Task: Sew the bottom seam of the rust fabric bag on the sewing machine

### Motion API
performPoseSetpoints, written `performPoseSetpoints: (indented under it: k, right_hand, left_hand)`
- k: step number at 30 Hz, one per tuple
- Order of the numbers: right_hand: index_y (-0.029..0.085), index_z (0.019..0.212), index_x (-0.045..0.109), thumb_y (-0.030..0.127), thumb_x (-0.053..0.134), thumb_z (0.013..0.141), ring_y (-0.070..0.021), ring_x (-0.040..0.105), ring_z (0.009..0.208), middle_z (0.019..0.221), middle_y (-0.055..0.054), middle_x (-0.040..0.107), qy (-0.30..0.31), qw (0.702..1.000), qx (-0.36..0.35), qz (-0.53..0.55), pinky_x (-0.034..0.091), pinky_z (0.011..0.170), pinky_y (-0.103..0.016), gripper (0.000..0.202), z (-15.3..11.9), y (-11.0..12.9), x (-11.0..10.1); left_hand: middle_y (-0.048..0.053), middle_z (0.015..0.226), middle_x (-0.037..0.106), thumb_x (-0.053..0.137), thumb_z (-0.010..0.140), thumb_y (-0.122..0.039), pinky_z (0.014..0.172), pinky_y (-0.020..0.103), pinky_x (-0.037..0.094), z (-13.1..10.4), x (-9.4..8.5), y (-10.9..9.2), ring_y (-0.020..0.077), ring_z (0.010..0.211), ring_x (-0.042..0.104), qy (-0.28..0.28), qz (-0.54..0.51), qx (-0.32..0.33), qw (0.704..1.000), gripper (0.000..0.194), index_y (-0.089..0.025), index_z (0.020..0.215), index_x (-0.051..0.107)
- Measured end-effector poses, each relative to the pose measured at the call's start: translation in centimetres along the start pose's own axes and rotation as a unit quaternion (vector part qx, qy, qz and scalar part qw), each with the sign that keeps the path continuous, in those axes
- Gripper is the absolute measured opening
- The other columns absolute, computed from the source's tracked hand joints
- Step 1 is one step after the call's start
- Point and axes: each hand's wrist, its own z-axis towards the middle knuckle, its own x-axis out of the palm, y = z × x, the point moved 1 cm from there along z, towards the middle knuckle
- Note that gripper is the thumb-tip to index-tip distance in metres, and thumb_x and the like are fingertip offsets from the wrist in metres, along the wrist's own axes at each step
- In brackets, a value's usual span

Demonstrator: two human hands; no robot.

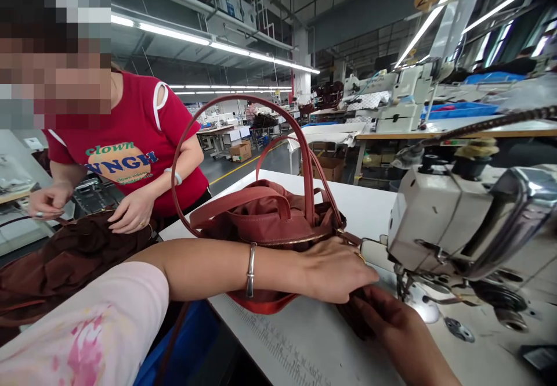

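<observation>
A reddish-brown handbag [270, 229] with tall looped handles and a brass-toothed zipper sits on the white sewing table [278, 345]. My left hand [339, 270] reaches across its front, fingers closed on a dark part at the bag's right end. Close beside it, my right hand [391, 322] pinches the same dark edge from the near side. Most of the held part is hidden behind my fingers. Just right of both hands stands the sewing machine [444, 217], its lit needle area a short way off and apart from my fingers.
At the left, a person in a red shirt [130, 136] handles a dark brown bag [78, 246]. Something blue [183, 345] lies below the table's left edge. More sewing machines [400, 96] and tables stand behind. A printed ruler scale [278, 351] runs along the table's front edge.
</observation>
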Motion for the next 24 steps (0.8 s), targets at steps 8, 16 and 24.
performPoseSetpoints:
  k: [8,16,24]
  right_hand:
    - [0.018,0.069,0.057,0.048,0.064,0.063,-0.0115,0.039,0.052,0.061,0.000,0.048,0.045,0.990,0.084,0.100,0.032,0.042,-0.020,0.032,-1.5,0.7,-0.1]
    - [0.018,0.071,0.060,0.046,0.068,0.057,-0.0115,0.039,0.052,0.060,0.001,0.051,-0.040,0.994,0.058,0.089,0.031,0.043,-0.021,0.032,-2.0,0.6,-0.1]
    - [0.018,0.067,0.061,0.047,0.067,0.058,-0.0113,0.040,0.051,0.057,0.001,0.051,-0.032,0.994,0.060,0.085,0.033,0.044,-0.021,0.031,-1.7,0.3,0.3]
  left_hand:
    - [-0.002,0.078,0.060,0.047,0.070,-0.017,0.052,0.025,0.030,1.1,0.1,0.8,0.0138,0.071,0.053,0.083,-0.100,0.044,0.991,0.008,-0.019,0.076,0.051]
    - [-0.003,0.070,0.057,0.045,0.072,-0.014,0.057,0.023,0.032,1.1,0.1,1.0,0.0118,0.066,0.049,0.049,-0.143,0.006,0.989,0.008,-0.018,0.067,0.050]
    - [-0.003,0.065,0.050,0.045,0.073,-0.011,0.054,0.024,0.029,1.1,-0.3,0.7,0.0124,0.066,0.046,0.043,-0.133,0.010,0.990,0.008,-0.018,0.069,0.043]
